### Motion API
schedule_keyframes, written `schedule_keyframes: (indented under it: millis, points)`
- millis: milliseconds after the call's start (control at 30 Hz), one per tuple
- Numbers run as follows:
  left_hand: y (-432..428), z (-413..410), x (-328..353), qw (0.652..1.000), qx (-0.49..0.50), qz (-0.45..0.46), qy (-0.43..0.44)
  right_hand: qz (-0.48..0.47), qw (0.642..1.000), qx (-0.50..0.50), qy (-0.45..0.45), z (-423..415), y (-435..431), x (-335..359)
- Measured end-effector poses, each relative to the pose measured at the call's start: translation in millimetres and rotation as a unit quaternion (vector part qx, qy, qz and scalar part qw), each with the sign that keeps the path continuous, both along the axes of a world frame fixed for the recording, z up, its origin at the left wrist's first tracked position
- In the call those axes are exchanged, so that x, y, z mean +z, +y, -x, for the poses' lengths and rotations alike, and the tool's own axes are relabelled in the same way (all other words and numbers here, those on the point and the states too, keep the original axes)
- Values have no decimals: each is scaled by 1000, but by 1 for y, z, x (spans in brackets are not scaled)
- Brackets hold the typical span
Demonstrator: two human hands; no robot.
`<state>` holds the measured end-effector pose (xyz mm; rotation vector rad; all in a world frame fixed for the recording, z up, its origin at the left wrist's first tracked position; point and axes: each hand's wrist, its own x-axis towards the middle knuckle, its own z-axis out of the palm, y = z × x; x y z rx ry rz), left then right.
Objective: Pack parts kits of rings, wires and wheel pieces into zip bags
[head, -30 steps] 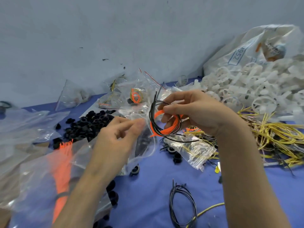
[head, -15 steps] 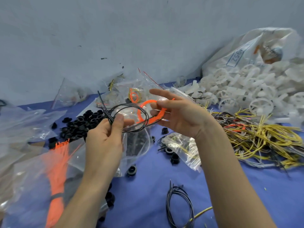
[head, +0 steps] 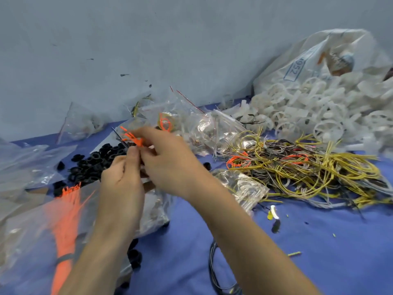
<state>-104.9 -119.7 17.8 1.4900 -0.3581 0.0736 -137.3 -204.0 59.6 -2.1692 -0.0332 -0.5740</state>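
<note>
The left hand (head: 121, 184) and right hand (head: 170, 165) pinch the orange-and-black wire coil (head: 133, 138) over the zip bag (head: 154, 207). It looks light and springy, probably best held where the loops bunch.

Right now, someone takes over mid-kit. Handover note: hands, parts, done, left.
Left hand: pinches the orange and black wires.
Right hand: grips the same wires from above; blurred.
Zip bag lies under both hands, contents unclear. Black rings sit left of the hands, wire tangle right, white wheel pieces far right.
Done: filled bags lie behind the hands.
Left: put the wires in the bag, check for ring and wheel piece, zip.
</note>
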Motion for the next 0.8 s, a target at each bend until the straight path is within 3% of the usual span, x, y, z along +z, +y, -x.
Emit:
schedule_keyframes:
  millis: [167,267,333,400,500,600,667,800]
  points:
    - [0,-2,4,997,-42,1,58,61,998,1,21,-1,1,-5]
    - [3,-8,0,996,-69,-31,47,76,996,17,43,2,-7,-4]
    - [7,-11,-1,995,-80,-41,35,33,998,16,57,3,-18,-3]
    - [16,-17,-1,996,-55,-64,3,-105,992,22,73,6,-39,0]
    - [33,-26,1,994,-1,-104,-43,-343,938,-50,13,17,-84,4]
    - [43,-29,6,994,15,-99,-39,-560,815,-95,-114,43,-135,6]
    - [43,-29,7,994,18,-98,-34,-620,752,-115,-193,58,-158,7]
    - [37,-22,8,992,10,-118,-31,-618,725,-132,-274,74,-166,12]
